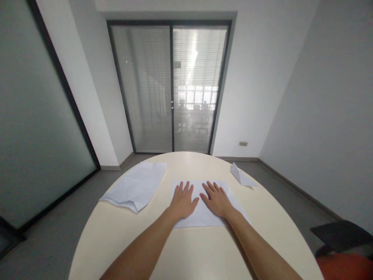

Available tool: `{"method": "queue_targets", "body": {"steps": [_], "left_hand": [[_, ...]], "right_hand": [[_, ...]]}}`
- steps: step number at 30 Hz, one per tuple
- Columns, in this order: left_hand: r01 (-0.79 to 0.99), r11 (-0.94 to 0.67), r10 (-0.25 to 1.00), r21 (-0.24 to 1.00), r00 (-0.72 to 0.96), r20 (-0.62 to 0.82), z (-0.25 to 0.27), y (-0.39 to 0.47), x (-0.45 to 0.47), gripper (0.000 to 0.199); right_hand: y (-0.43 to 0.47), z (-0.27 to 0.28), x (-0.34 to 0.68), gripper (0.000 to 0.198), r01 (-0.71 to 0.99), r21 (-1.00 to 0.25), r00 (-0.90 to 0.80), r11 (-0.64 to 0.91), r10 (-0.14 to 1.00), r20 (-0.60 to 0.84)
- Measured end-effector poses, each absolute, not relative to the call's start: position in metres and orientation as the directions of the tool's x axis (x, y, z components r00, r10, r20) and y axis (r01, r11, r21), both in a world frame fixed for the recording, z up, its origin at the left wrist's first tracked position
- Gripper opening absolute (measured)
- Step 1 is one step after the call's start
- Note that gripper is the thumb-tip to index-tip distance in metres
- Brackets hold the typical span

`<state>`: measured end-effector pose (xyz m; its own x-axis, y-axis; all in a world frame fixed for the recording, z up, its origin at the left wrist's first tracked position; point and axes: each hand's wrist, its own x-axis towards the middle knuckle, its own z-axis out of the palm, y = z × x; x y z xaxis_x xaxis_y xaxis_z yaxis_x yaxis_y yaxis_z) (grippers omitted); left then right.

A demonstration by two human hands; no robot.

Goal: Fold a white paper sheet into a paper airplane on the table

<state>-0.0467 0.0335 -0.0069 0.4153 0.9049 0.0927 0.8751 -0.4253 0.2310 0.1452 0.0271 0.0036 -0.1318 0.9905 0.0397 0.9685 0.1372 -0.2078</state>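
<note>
A white sheet of paper (pixel 201 218) lies flat on the round cream table (pixel 192 254) in front of me. My left hand (pixel 183 202) rests palm down on its left part, fingers spread. On the right part, my right hand (pixel 217 199) also lies flat with its fingers apart. The two thumbs point toward each other with a narrow strip of paper between them. Part of the sheet is hidden under both hands. Neither hand grips anything.
Creased white sheets (pixel 136 184) lie on the table's left side. A folded paper piece (pixel 241 177) stands near the right edge. A chair with a black part (pixel 344 235) and a red part is at lower right. Beyond the table is a glass door (pixel 142 89) with blinds.
</note>
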Motion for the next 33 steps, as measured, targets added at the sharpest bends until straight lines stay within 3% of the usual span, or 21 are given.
{"method": "queue_targets", "body": {"steps": [6,14,24,29,33], "left_hand": [[0.865,-0.439,0.898,0.243,0.429,0.093,-0.0071,0.0341,-0.0504,0.071],[0.846,-0.474,0.88,0.244,0.467,0.09,-0.0055,0.0338,-0.0552,0.065],[0.928,-0.314,0.948,0.202,0.296,0.116,-0.0091,0.0356,-0.0504,0.07],[0.911,-0.374,0.925,0.174,0.354,0.135,-0.0074,0.0351,-0.0534,0.067],[0.909,-0.375,0.926,0.184,0.359,0.115,-0.0082,0.0402,-0.0569,0.066]], "right_hand": [[0.0265,0.0021,0.1466,0.073,0.991,-0.109,0.087,-0.079,0.993,0.076],[0.0218,0.0041,0.1428,0.068,0.974,-0.182,-0.134,0.137,0.99,0.03],[0.0228,0.002,0.1431,0.082,0.985,-0.171,0.036,-0.025,0.997,0.061],[0.0209,0.0051,0.1427,0.071,0.928,-0.237,-0.276,0.287,0.958,0.081],[0.0252,0.0011,0.1465,0.073,0.939,-0.242,-0.244,0.246,0.969,0.04]]}}
